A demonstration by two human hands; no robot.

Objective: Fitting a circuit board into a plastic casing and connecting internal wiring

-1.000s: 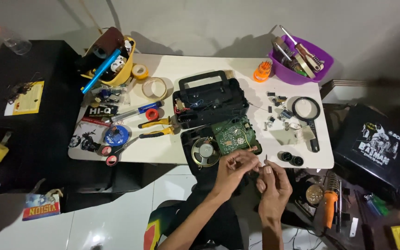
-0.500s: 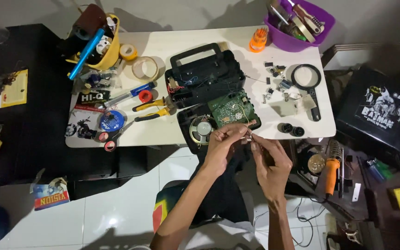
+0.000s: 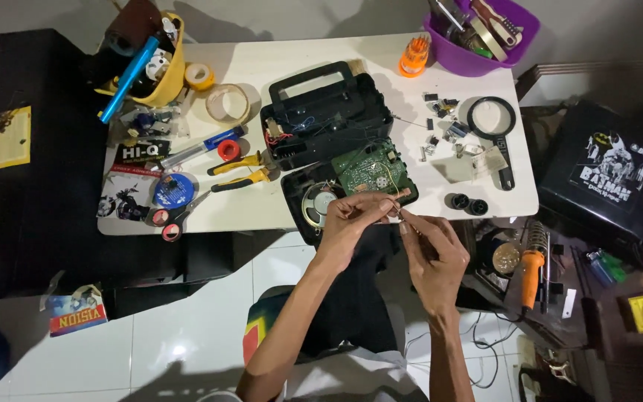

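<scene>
Item: my left hand (image 3: 355, 216), at the near edge of the counter (image 3: 262, 212), fingers pinched together on a small, thin piece, probably a wire or component lead (image 3: 396, 207), too small to name.

Item: my right hand (image 3: 432, 249), just off the near edge, thumb and forefinger closed on the same small piece from the other side. The two hands meet fingertip to fingertip; the piece lies between them, its long axis running roughly left to right along the counter's near edge. Both hands are equally near it.

Item: green circuit board (image 3: 370, 167), just beyond my left hand, tilted, resting on the opened black radio case (image 3: 325, 115) that sits mid-counter. A thin wire seems to run from the board toward my fingers; I cannot tell whether it joins the piece I hold.

Item: round speaker (image 3: 320, 202), in the case half at the near edge, touching distance left of my left hand.

Item: yellow-handled pliers (image 3: 240, 171), left of the case.

Item: magnifying glass (image 3: 494, 130), toward the right edge, with loose small parts beside it.

Item: purple bowl (image 3: 485, 33) of tools, far right corner, cut off at the top.
</scene>
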